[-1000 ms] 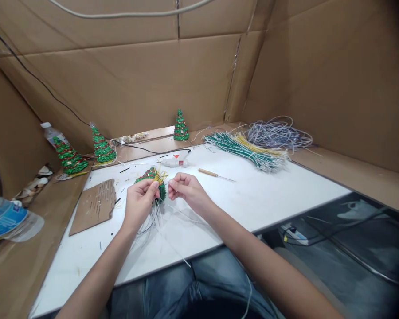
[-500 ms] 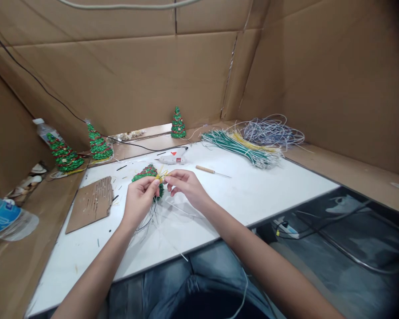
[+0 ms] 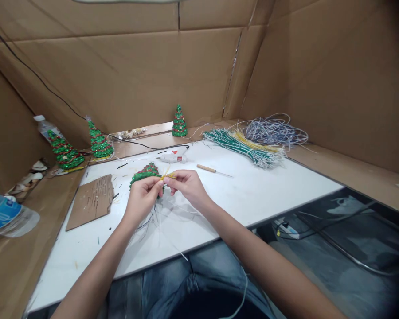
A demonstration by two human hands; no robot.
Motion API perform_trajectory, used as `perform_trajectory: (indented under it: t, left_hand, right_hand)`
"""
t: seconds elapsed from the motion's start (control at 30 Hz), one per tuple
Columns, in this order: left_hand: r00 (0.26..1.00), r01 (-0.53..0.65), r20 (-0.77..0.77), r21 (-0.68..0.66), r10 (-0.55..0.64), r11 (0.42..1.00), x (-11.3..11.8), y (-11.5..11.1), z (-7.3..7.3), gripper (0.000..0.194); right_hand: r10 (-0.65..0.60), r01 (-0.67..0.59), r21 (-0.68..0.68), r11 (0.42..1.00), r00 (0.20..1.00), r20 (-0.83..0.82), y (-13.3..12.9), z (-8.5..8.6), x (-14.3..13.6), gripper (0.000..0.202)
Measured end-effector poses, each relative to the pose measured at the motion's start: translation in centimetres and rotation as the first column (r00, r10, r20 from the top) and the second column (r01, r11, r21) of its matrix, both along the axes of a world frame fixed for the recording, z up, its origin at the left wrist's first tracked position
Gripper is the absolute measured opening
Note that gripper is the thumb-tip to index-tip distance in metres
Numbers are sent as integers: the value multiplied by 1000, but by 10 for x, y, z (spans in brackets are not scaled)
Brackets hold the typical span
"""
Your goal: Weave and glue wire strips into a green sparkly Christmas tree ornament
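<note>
Both hands meet over the white board. My left hand pinches a small bunch of yellow wires between thumb and fingers. On the same yellow wires, my right hand is closed from the other side, fingertips close to the left ones. Just behind the left hand lies a small green Christmas tree with red trim, partly hidden by the fingers. White and dark wires trail below the hands onto the board.
A glue gun and a wooden-handled awl lie beyond the hands. Bundled green wires sit at the back right. Left are scored cardboard, decorated trees, and a bottle. Another tree stands at the back.
My right hand has moved slightly left and its fingers have closed in on the yellow wires, nearer my left fingertips. The view has shifted a little.
</note>
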State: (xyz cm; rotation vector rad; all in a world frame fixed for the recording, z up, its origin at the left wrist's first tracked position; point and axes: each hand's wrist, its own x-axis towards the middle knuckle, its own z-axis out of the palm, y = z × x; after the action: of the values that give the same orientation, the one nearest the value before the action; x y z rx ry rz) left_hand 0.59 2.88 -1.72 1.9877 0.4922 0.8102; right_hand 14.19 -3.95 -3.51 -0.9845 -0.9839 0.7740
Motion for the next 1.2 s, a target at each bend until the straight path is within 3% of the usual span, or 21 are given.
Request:
perform_trajectory:
  t: [0.27, 0.5, 0.7, 0.8, 0.9, 0.97, 1.03, 1.1, 1.13, 1.2]
  left_hand:
    - [998, 51, -30, -142, -56, 989, 2, 3, 0, 28]
    - [998, 37, -57, -71, -41, 997, -1, 3, 2, 30]
    - [999, -4, 34, -92, 7, 996, -1, 3, -2, 29]
    - [997, -40, 56, -122, 47, 992, -2, 4, -1, 30]
    - [995, -50, 81, -154, 63, 987, -2, 4, 1, 29]
    - [993, -47, 96, -176, 64, 983, -2, 4, 1, 29]
    - [992, -49, 107, -194, 70, 980, -1, 4, 1, 29]
    - [989, -53, 121, -214, 80, 975, -1, 4, 1, 29]
    - [988, -56, 129, -224, 87, 973, -1, 4, 1, 29]
    - [985, -57, 145, -241, 94, 969, -1, 4, 1, 29]
  right_hand:
    - [-17, 15, 39, 999, 999, 45, -1, -1, 0, 28]
    - [-33, 33, 18, 999, 999, 26, -2, 1, -3, 27]
    - [66, -69, -55, 996, 997, -50, -7, 6, 4, 23]
    - [7, -9, -88, 996, 1000, -25, -10, 12, 25, 22]
    - [-126, 165, -199, 966, 973, 196, -12, 20, 56, 22]
    - [-179, 343, -266, 901, 853, 491, -12, 23, 78, 22]
    - [-140, 536, -234, 811, 567, 812, -13, 22, 99, 21]
    - [-21, 647, -203, 735, 320, 947, -13, 18, 116, 27]
    - [43, 685, -212, 697, 256, 966, -13, 14, 123, 32]
    - [126, 728, -251, 638, 223, 967, -12, 7, 132, 39]
